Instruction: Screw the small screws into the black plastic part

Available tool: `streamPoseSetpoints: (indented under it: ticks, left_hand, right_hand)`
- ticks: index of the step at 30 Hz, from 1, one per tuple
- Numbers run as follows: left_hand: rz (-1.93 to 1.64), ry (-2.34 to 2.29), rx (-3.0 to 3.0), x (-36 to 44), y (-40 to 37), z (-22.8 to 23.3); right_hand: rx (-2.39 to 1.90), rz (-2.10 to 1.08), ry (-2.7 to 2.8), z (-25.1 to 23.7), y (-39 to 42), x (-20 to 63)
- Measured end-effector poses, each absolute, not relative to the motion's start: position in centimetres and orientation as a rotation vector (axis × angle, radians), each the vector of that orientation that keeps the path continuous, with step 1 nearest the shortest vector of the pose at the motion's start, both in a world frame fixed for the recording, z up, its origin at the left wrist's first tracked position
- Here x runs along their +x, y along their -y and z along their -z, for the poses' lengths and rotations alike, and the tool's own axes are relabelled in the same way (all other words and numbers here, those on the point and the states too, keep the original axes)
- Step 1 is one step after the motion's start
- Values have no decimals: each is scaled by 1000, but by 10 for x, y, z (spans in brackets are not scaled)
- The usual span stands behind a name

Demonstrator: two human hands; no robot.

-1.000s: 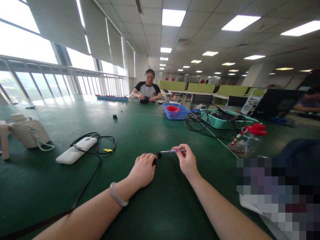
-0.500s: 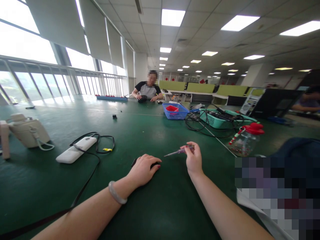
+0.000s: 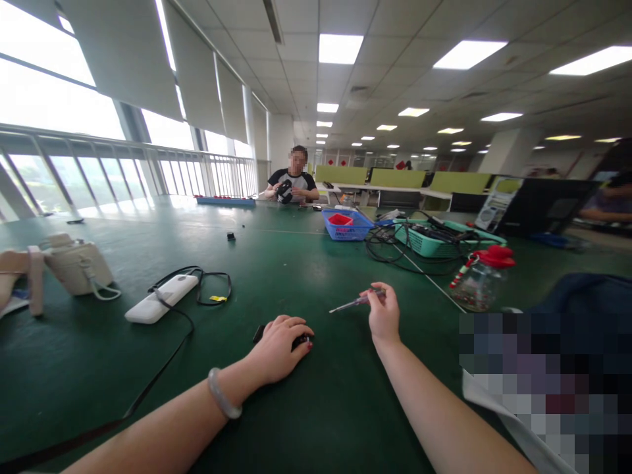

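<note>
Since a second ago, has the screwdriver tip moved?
Yes. The screwdriver tip has lifted off the black part under the left hand, drawn rightward.

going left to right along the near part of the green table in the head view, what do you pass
Beige case → white power strip → left hand pressing a small black part → right hand holding a thin screwdriver → red-lidded glass jar

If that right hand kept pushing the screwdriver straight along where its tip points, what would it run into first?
The right hand holds the screwdriver pointing left and slightly down. Just bare green table lies ahead at first; further on, probably the black cable by the white box, though depth is unclear.
</note>
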State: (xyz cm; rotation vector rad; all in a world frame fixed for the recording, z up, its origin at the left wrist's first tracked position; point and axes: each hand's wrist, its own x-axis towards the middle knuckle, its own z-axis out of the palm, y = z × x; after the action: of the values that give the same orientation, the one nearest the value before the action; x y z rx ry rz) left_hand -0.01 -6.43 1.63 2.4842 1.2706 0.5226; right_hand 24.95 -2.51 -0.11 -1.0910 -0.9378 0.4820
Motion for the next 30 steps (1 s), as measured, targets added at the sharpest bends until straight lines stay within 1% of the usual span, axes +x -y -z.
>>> streamPoseSetpoints:
  ticks: [9, 15, 19, 22, 25, 27, 30]
  left_hand:
    - [-372, -1183, 2362, -43, 144, -21]
    - [-310, -1241, 2302, -62, 158, -12]
    - [-475, -1232, 2262, -67, 152, -10]
    - [-755, -1238, 2126, -73, 149, -10]
    - [-1033, -1303, 1832, -79, 149, -10]
    - [-1122, -1325, 1643, -81, 149, -10]
    - [-1142, -1287, 1448, -82, 149, -9]
  right_hand:
    - [-1097, -487, 959, -1, 29, 247]
    - [-1108, -503, 964, 0, 30, 246]
    - [-1107, -512, 964, 0, 30, 247]
    - [-1104, -518, 967, 0, 30, 247]
    - [-1099, -514, 965, -1, 30, 246]
    - [-1090, -516, 955, 0, 29, 246]
    - [-1081, -519, 951, 1, 28, 246]
